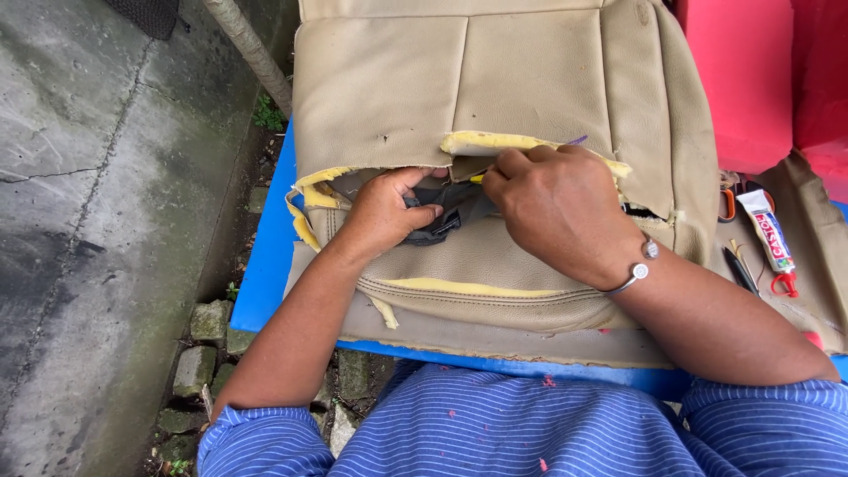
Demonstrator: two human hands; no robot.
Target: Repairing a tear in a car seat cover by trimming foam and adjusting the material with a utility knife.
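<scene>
A blue counter (265, 274) carries a tan leather seat cover (495, 79), spread flat and torn open across its middle, with yellow foam (530, 144) showing along the ripped edge. Red foam blocks (751, 79) stand at the far right, cut off by the frame. Both forearms reach in from rolled blue striped sleeves. The left hand (384, 212) is curled into the tear, its grip closed on a dark grey strap piece (446, 216) sitting in the opening. The right hand (556, 208), a metal bangle (632, 276) on its wrist, bends knuckles-up over the tear; its grip pinches something thin and yellow, too hidden to identify. A white and red tube (768, 234) lies right, beside partly hidden orange-handled scissors (726, 203)
</scene>
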